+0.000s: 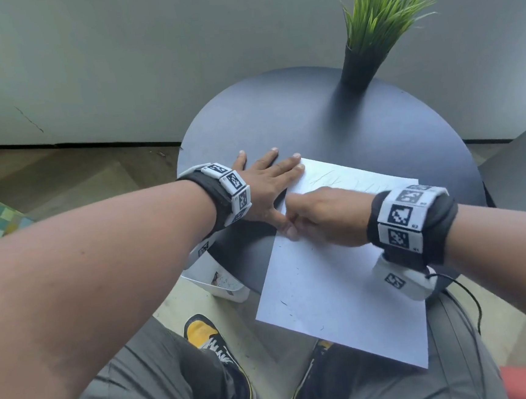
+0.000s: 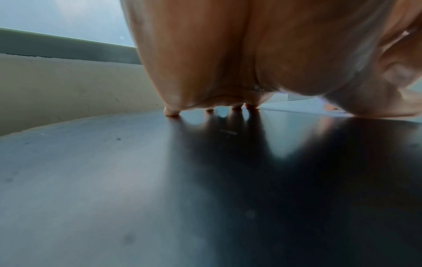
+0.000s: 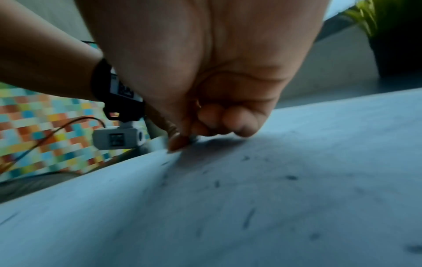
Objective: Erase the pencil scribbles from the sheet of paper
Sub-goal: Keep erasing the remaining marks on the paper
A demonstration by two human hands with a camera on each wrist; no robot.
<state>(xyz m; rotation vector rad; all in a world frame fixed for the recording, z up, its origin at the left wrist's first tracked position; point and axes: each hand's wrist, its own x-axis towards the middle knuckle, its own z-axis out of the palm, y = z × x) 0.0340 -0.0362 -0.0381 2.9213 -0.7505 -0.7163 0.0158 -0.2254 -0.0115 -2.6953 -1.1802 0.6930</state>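
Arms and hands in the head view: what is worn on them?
Both forearms are bare, no sleeves. Each wrist carries a black band ringed with white blocks printed with black square markers. A white camera unit hangs under the right wrist, with a thin black cable.

A round dark worktop carried a white sheet at about five o'clock, its near end overhanging the rim. A potted grass plant stood at twelve o'clock, well apart from the sheet.

The white marker band behind the right hand's fingers carries small codes — "R2" and "R1". Nothing else reads — the other marks are blurred.
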